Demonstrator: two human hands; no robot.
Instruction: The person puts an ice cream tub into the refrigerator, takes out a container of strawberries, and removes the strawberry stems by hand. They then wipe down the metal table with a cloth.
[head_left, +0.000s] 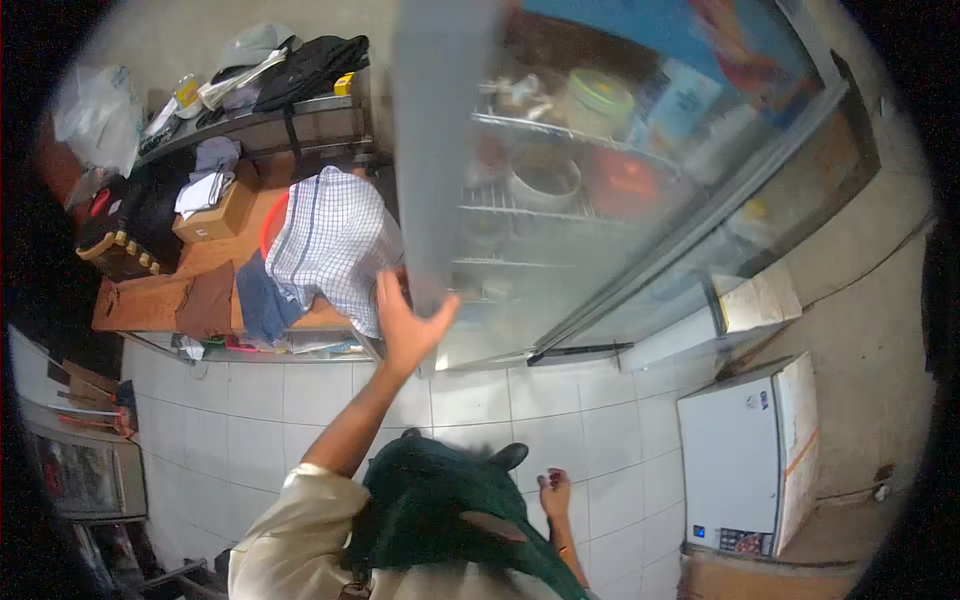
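Note:
My left hand is at the grey edge of a glass-doored fridge, thumb on one side and fingers on the other, gripping the door frame. Behind the hazy glass are wire shelves with a white bowl, a green-lidded tub and a red container. Close to the fingers hangs a checked cloth, draped over a red tub. My right hand hangs low over the floor, its fingers loosely bent and apart, with nothing visible in it.
A wooden table at left bears a cardboard box, a black bag and a dark blue cloth. Above it runs a cluttered shelf. On the right stands a small white fridge. White tiles cover the floor.

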